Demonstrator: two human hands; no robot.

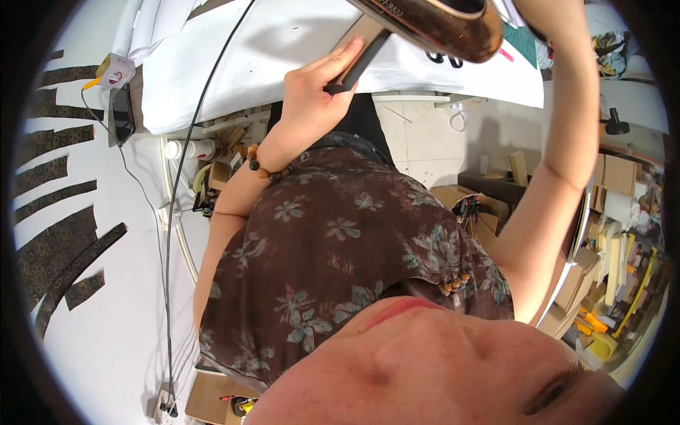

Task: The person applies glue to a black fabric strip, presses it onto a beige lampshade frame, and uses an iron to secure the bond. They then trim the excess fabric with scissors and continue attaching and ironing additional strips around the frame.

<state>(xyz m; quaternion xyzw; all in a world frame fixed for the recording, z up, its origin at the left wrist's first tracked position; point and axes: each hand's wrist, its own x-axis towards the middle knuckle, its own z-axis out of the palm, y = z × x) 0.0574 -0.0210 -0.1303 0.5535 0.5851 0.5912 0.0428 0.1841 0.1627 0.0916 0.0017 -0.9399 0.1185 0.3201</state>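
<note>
My left hand (315,88), with a beaded bracelet at its wrist, is closed round the dark, flat-sided handle of a hair dryer (453,32). Its glossy brown-black barrel hangs over the white-covered table (234,78), tilted down to the right and cut off by the top edge. My right hand (556,18) is raised at the upper right, beyond the barrel's round end. Its fingers run out of view, so what they do is hidden. Below the barrel lie black looped handles (446,59), apparently of scissors, beside a pink strip (506,54).
Part of a green mat (523,44) lies near my right hand. A black cable (188,138) crosses the left side down to a socket (166,407). Dark patterned fabric pieces (60,244) lie on a white surface at far left. Boxes (616,173) and clutter stand at right.
</note>
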